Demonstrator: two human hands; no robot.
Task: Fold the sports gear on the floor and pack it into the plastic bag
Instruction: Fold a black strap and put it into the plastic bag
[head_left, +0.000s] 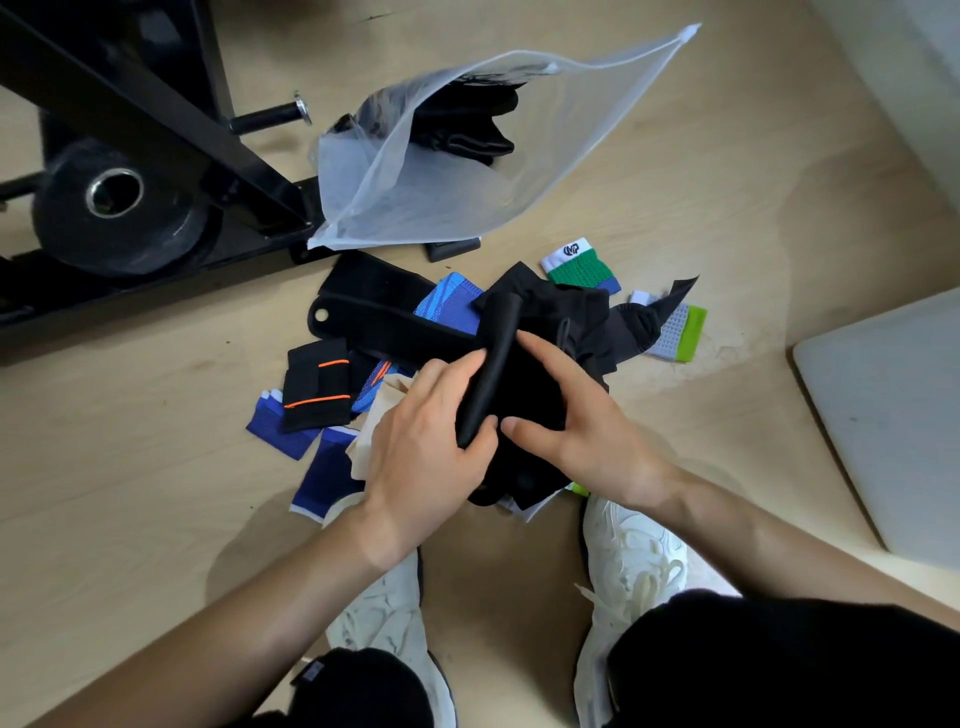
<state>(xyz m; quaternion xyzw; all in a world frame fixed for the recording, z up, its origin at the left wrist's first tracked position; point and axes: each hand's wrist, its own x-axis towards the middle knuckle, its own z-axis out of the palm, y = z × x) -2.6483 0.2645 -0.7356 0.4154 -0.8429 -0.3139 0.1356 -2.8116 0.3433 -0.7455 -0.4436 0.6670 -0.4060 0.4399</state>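
A heap of sports gear lies on the wooden floor in front of my feet. My left hand (426, 447) grips a rolled edge of a black fabric piece (524, 384), and my right hand (576, 426) presses on the same piece with fingers spread. Around it lie a long black strap (374, 312), a black wrap with orange stitching (317, 387), blue knitted sleeves (327, 478), a green and white wristband (579, 265) and a grey and green one (680, 332). The translucent plastic bag (467, 171) lies beyond the heap, its mouth open toward the pile, with dark gear (467, 130) inside.
A black exercise machine frame (145, 119) with a weight plate (114, 208) stands at the upper left, touching the bag's corner. A white flat panel (883, 415) lies at the right. My white shoes (628, 551) sit just below the heap.
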